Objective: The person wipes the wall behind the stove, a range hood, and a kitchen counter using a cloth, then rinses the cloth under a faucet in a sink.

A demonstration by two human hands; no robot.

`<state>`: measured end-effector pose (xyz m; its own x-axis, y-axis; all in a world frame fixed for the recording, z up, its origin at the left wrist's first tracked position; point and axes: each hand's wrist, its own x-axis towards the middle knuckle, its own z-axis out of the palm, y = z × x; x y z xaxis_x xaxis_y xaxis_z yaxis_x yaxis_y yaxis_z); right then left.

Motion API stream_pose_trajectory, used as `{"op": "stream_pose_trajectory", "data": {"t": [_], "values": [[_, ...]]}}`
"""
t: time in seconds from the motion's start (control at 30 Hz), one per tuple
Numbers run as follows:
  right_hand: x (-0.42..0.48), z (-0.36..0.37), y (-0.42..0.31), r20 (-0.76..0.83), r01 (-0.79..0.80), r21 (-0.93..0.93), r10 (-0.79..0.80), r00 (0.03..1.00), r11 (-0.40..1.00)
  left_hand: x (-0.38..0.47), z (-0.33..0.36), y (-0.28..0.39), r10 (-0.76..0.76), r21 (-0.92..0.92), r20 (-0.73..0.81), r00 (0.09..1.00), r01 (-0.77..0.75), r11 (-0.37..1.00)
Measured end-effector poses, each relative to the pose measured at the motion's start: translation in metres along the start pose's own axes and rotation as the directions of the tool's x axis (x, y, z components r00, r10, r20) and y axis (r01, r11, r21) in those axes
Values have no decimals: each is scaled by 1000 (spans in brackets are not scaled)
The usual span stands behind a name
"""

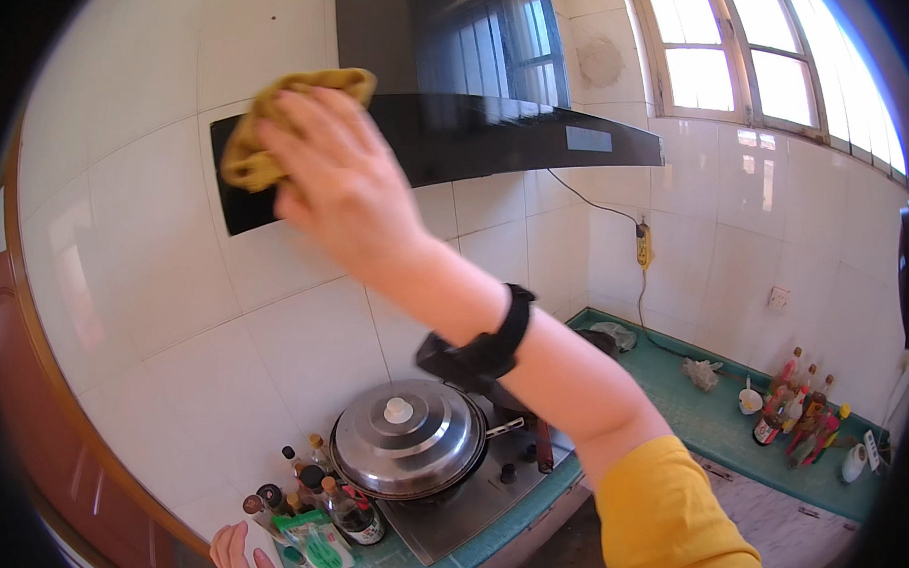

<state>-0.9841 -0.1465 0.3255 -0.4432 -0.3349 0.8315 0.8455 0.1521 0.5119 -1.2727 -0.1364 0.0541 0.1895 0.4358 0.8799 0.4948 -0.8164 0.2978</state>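
My right hand (345,167) presses a crumpled yellow cloth (251,145) against the left part of the front of a black range hood (479,133). The fingers are spread over the cloth, and the hand is slightly blurred. A black band with a dark device (465,359) is around my right forearm. At the bottom left edge, my left hand (239,558) is around the edge of a white panel (265,550), with its thumb on the near face. The panel's lower part is out of view.
Below the hood, a lidded metal pan (407,439) sits on a gas stove (463,516). Sauce bottles (350,513) and a green-and-white packet (313,540) crowd its left. More bottles (796,400) stand on the green counter (668,389). A cord runs to a yellow socket strip (643,246).
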Motion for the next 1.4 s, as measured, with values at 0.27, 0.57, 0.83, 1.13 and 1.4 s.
{"op": "stream_pose_trajectory", "data": {"t": [0.27,0.57,0.83,1.13,1.4], "values": [[-97,-167,217,-186,-481,-348,444,877,805,-32,-44,-27,-56,174,-61,997,65,983],[-38,-44,81,-274,-340,-238,273,922,910,0,-59,-9,50,267,-121,991,-16,964],[-44,-32,30,-21,-63,-23,62,998,998,48,32,66,122,6,16,992,-122,993],[-125,-191,233,-235,-420,-435,350,907,796,10,-27,31,105,219,-9,994,-101,971],[-58,-68,101,-292,-449,-298,367,883,843,-6,-62,11,57,294,-80,995,-31,955]]}}
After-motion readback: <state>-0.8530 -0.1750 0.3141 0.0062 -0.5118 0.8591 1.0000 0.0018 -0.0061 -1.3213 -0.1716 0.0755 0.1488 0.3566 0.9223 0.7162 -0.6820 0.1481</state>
